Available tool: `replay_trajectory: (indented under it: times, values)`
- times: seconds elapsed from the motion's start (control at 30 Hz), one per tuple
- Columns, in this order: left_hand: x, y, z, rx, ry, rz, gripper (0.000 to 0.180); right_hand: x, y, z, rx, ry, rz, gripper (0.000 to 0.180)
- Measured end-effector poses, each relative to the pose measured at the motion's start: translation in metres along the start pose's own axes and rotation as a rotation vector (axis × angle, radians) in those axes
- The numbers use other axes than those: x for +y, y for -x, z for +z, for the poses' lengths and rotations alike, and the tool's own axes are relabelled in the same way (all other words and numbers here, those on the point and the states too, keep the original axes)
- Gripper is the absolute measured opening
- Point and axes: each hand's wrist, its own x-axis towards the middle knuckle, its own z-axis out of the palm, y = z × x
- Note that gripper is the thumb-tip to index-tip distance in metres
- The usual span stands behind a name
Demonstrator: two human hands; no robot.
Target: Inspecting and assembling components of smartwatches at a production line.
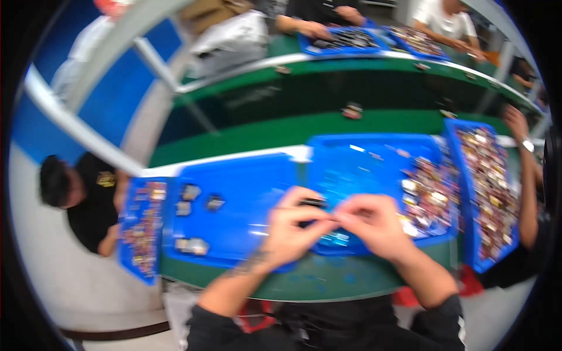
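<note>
Both hands, left [291, 225] and right [374, 222], pinch one small dark part [313, 203] together; few pieces [193, 219] sorted left, heap [430, 196] remains right.

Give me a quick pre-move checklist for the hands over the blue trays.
1. Both hands in view: ok. Left hand and right hand meet at the middle.
2. Grip on the small dark part: cannot tell, motion blur hides the fingers' contact.
3. Work over a tray: ok, hands sit above the centre blue tray.
4. Supply at hand: ok, the pile of small parts lies by the right hand.
5. Left blue tray: ok, a few pieces set down, bare space left.
6. Neighbour's arm: ok, apart from both hands.
</note>
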Motion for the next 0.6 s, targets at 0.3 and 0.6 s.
replay_trajectory:
  times: [0.3,0.6]
  values:
    - [-0.004,-0.007,0.019,-0.030,-0.327,0.370,0.019,0.016,-0.004,-0.024,-0.079,-0.234,0.322,0.008]
    - [-0.012,0.001,0.029,0.009,0.648,-0.333,0.009,0.010,0.006,-0.010,0.234,0.568,-0.104,0.018]
